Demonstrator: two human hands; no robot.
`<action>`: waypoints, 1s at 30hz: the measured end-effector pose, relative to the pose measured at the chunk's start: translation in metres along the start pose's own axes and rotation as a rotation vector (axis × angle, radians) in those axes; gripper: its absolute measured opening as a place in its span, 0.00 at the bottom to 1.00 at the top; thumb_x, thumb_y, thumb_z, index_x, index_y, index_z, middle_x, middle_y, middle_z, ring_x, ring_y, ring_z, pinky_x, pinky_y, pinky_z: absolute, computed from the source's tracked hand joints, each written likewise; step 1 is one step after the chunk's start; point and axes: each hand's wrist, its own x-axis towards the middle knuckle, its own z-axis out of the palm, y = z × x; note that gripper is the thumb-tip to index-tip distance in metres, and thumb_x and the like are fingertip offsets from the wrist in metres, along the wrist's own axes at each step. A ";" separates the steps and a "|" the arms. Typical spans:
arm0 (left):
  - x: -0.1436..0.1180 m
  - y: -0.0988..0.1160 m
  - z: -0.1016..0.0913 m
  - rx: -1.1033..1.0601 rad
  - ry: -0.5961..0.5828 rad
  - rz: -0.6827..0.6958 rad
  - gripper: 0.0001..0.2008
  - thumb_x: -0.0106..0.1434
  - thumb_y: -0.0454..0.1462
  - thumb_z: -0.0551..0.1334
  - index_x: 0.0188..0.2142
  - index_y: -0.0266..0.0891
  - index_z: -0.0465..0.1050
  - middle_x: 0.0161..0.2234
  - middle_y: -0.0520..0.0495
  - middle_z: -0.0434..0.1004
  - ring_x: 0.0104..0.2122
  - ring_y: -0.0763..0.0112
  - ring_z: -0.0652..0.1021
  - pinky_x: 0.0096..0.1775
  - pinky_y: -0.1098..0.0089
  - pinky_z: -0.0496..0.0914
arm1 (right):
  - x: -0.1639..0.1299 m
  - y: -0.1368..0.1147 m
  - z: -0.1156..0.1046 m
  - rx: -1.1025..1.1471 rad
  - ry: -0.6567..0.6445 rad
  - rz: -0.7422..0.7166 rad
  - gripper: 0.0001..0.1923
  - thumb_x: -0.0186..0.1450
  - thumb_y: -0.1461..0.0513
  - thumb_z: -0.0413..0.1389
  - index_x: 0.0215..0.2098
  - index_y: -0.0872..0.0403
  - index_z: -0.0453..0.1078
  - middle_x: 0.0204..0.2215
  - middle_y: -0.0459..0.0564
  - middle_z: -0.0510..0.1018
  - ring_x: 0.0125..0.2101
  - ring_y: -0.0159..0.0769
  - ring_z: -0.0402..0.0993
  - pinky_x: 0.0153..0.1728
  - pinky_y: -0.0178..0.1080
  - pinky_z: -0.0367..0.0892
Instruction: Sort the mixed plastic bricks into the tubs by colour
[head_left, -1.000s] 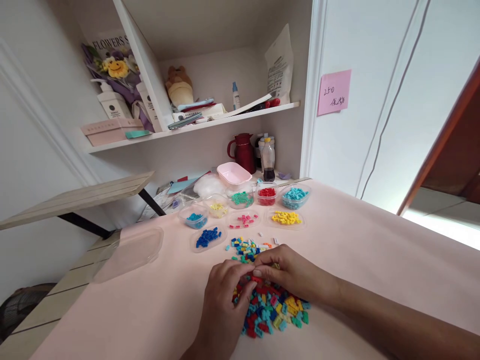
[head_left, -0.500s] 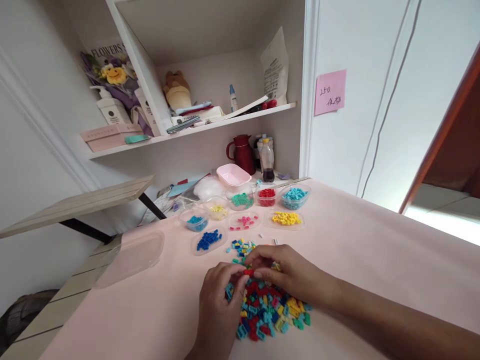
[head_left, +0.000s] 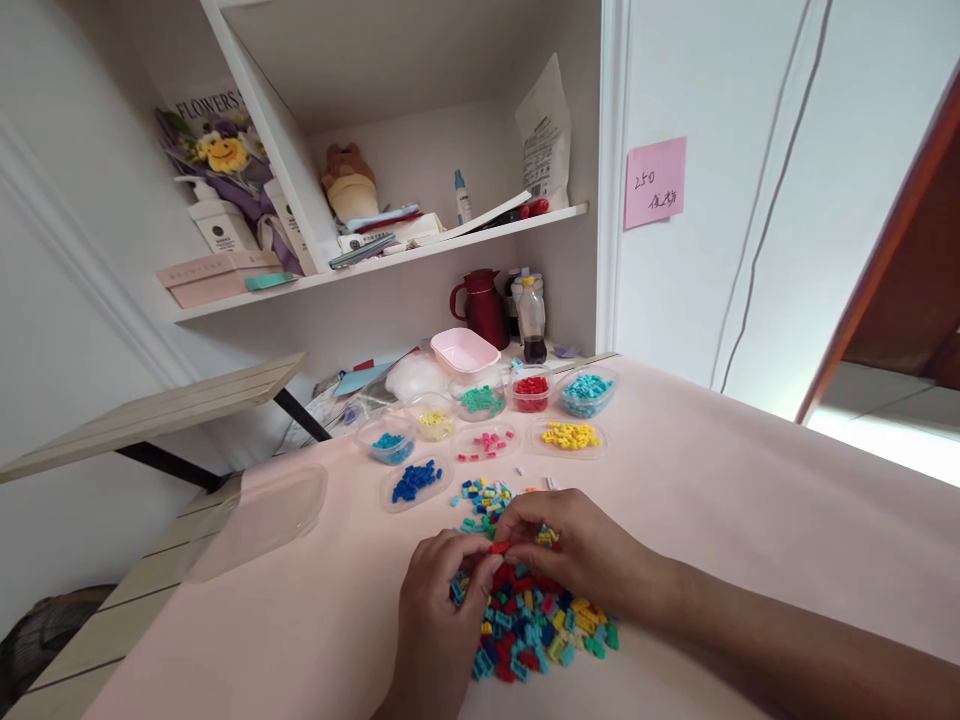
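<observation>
**Desk contents: sorting of small coloured bricks**

Item 1. Left hand (head_left: 439, 620) and right hand (head_left: 577, 555), meeting over the mixed brick pile (head_left: 536, 625) near the front edge of the desk (head_left: 750, 520). Fingertips of both pinched closed on one red brick (head_left: 499, 547), held just above the pile.

Item 2. Smaller loose cluster (head_left: 484, 497), just behind the hands.

Item 3. Sorted lots toward the back edge: dark blue bricks (head_left: 415, 479), pink bricks (head_left: 487, 441), yellow bricks (head_left: 571, 435), red tub (head_left: 532, 388), turquoise tub (head_left: 587, 390), green tub (head_left: 481, 399).

Item 4. Clear lid (head_left: 259, 510), at the left edge.
</observation>
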 end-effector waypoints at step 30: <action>0.000 0.002 0.000 -0.045 -0.051 -0.014 0.06 0.62 0.31 0.58 0.36 0.42 0.71 0.35 0.47 0.74 0.37 0.67 0.76 0.39 0.67 0.73 | 0.000 0.002 0.000 -0.039 0.010 0.028 0.03 0.59 0.65 0.58 0.33 0.53 0.72 0.27 0.44 0.78 0.28 0.31 0.71 0.30 0.31 0.64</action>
